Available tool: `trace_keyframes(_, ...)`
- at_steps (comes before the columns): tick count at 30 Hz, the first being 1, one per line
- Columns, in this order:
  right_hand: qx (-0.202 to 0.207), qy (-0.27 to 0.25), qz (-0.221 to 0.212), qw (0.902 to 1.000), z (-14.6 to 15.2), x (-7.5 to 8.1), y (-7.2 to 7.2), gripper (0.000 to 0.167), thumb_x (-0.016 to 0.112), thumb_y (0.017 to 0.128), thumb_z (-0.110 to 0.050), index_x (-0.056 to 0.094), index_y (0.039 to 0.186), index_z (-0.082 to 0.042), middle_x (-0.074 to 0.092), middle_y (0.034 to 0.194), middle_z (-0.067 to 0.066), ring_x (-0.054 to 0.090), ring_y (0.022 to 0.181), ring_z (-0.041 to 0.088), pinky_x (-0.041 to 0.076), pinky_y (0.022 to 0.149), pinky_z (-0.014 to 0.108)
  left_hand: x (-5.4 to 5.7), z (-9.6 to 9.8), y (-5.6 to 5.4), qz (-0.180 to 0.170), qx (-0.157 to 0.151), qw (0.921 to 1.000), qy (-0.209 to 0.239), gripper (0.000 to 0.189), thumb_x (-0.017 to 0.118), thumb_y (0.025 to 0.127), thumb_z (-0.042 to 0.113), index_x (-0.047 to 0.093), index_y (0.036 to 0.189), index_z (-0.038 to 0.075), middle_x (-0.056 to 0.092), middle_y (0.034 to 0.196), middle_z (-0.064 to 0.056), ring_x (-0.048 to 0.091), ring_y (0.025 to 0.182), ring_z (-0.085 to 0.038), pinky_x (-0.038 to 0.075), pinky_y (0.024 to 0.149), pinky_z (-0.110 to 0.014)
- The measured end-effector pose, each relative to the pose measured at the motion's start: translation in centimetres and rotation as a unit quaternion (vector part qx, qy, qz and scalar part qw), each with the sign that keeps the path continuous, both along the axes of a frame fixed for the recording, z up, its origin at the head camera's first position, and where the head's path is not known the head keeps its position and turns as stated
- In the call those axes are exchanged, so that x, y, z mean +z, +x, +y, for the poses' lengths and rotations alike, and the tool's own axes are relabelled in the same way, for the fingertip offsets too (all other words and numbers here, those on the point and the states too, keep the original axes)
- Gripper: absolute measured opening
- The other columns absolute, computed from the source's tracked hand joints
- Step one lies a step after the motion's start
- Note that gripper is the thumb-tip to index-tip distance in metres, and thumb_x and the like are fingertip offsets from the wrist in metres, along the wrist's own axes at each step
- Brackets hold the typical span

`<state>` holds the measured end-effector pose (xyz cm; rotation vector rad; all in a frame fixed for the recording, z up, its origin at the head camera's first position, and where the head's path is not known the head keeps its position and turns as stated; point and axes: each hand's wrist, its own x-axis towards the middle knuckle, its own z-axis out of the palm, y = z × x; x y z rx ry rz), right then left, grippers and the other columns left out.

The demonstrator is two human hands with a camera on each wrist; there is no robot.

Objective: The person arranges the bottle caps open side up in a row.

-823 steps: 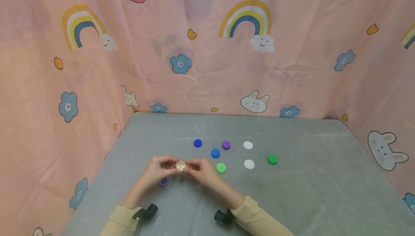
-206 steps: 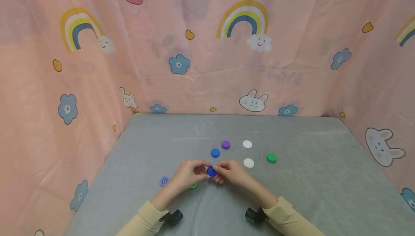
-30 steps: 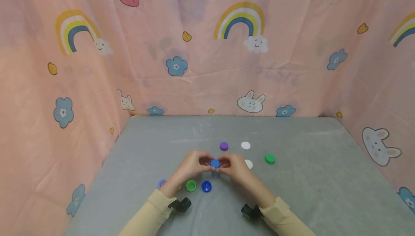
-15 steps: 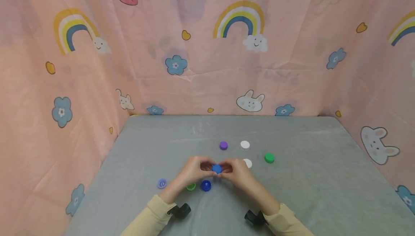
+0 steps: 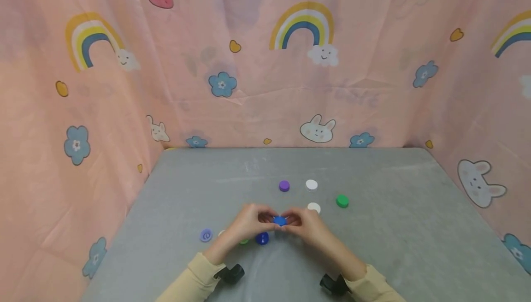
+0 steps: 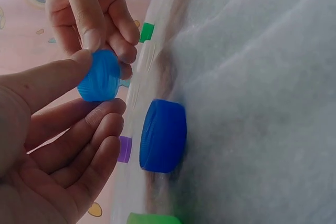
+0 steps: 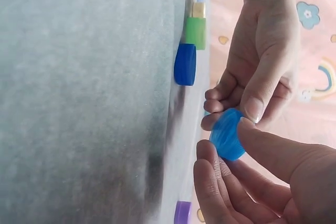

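A light blue bottle cap (image 5: 280, 221) is raised over the table between both hands. My left hand (image 5: 249, 223) pinches its left side with thumb and fingers; my right hand (image 5: 308, 226) does the same on the right. Both thumbs meet on the rim of this light blue cap (image 6: 100, 77) in the left wrist view. Below them, a dark blue cap (image 5: 262, 239) lies on the table. Left of it come a light green cap (image 5: 244, 242) and a cream cap (image 5: 221, 233), both partly hidden by the left hand and forearm, then a lavender cap (image 5: 206, 235).
Farther back on the grey table (image 5: 398, 228) lie a purple cap (image 5: 284, 186), a white cap (image 5: 311, 185) and a green cap (image 5: 342, 201). Another white cap (image 5: 314, 208) sits just behind the right hand. A pink printed curtain (image 5: 265, 108) encloses the table.
Earlier the hands held the cream cap, later the dark blue one; both now lie in the near row. The light blue cap, taken from the table, has come slightly nearer and tilted within the last second.
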<state>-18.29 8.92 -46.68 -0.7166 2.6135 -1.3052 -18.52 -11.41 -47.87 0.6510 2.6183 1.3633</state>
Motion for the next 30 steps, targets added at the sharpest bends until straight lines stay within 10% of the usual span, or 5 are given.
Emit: trace_keyframes(30,-0.011,-0.058,-0.114,0.9917,1.5,-0.3,0.6,0.033,0.049,0.099,-0.027,0.067,0.099,0.002,0.068,0.076,0.007,0.064,0.068,0.015,0.054,0.062,0.026,0.0,1.0,0.5,0.054,-0.022,0.9976,0.038,0.023,0.073,0.083,0.016,0.072,0.106,0.016,0.072,0.077,0.004,0.063,0.068,0.002,0.052,0.063,-0.018)
